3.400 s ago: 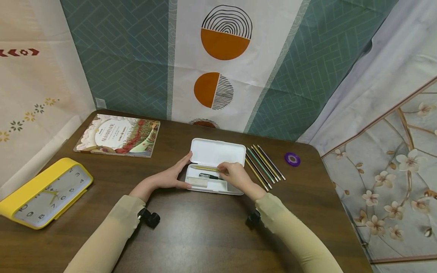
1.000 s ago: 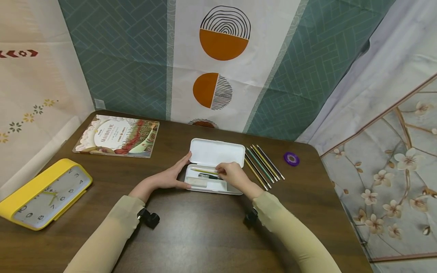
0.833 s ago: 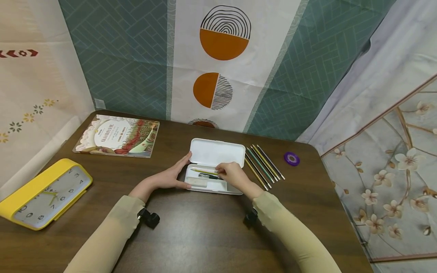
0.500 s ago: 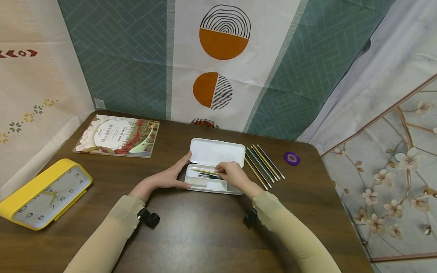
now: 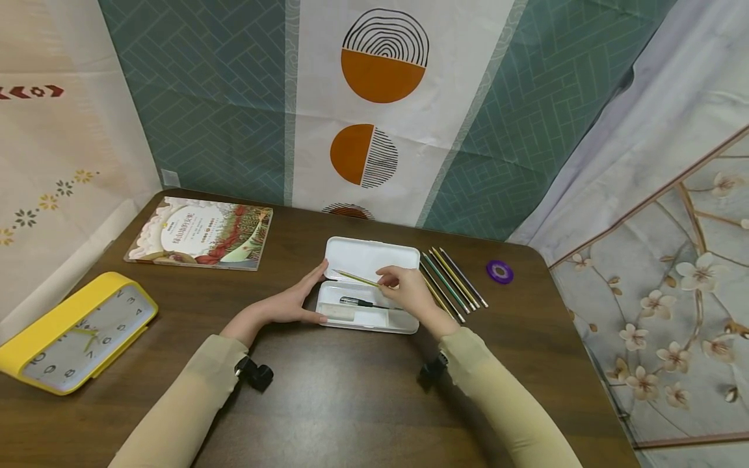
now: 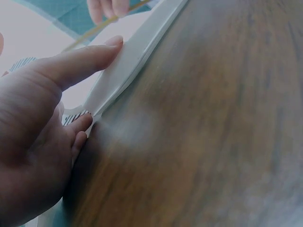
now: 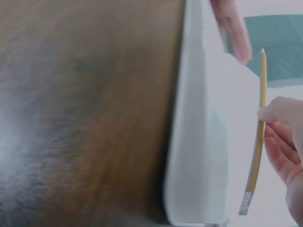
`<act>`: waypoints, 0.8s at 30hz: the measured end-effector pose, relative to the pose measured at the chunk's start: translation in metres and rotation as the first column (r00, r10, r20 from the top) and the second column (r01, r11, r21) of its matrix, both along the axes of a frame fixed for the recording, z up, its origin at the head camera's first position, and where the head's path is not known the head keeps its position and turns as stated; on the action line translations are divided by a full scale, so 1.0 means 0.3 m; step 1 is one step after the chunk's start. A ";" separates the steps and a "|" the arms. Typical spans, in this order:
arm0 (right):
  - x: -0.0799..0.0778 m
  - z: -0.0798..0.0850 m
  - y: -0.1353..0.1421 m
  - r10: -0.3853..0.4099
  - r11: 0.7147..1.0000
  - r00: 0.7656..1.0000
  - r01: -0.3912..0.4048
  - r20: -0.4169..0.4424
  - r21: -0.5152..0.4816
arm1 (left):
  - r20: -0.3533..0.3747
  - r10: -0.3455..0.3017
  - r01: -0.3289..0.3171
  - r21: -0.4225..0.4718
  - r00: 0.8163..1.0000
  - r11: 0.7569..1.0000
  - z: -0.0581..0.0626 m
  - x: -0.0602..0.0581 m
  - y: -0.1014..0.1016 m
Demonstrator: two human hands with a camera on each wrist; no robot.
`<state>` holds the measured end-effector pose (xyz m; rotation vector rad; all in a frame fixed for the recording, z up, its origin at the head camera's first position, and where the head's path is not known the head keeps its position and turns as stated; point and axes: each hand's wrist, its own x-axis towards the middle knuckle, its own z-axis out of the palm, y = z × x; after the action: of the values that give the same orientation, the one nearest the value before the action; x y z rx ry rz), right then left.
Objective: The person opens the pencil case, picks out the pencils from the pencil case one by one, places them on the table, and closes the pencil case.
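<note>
A white pencil case [image 5: 368, 253] lies on the table with its lid folded back. My right hand [image 5: 407, 290] pinches a yellow pencil [image 5: 354, 277] between thumb and fingers, above the case; its sharpened tip points left. In the right wrist view the pencil [image 7: 260, 90] shows a metal end at the bottom. My left hand [image 5: 289, 304] touches the case's left side, fingers stretched toward the lid and thumb at the front corner. Inside the case lie a dark pen with a clear cap [image 5: 354, 301] and a whitish eraser-like block [image 5: 338, 312].
Several pencils [image 5: 450, 283] lie side by side just right of the case. Beyond them is a purple ring-shaped roll [image 5: 500, 272]. A picture-covered book [image 5: 201, 233] lies at back left, and a yellow clock [image 5: 88, 331] stands at the left.
My right hand has lifted the yellow pencil out of the case's tray and it now hangs tilted above, near the hinge. The left hand has stayed at the case's left side.
</note>
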<state>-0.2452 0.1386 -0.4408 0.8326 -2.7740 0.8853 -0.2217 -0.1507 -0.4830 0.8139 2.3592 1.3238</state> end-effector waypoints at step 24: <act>-0.069 0.184 0.178 -0.190 0.900 0.978 0.207 0.082 -0.383 | -0.004 -0.003 0.003 -0.001 1.000 1.000 0.006 0.004 -0.001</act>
<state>-0.2658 0.1921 -0.3855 0.4584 -2.5201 1.3630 -0.2205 -0.1511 -0.4813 0.8196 2.3607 1.3210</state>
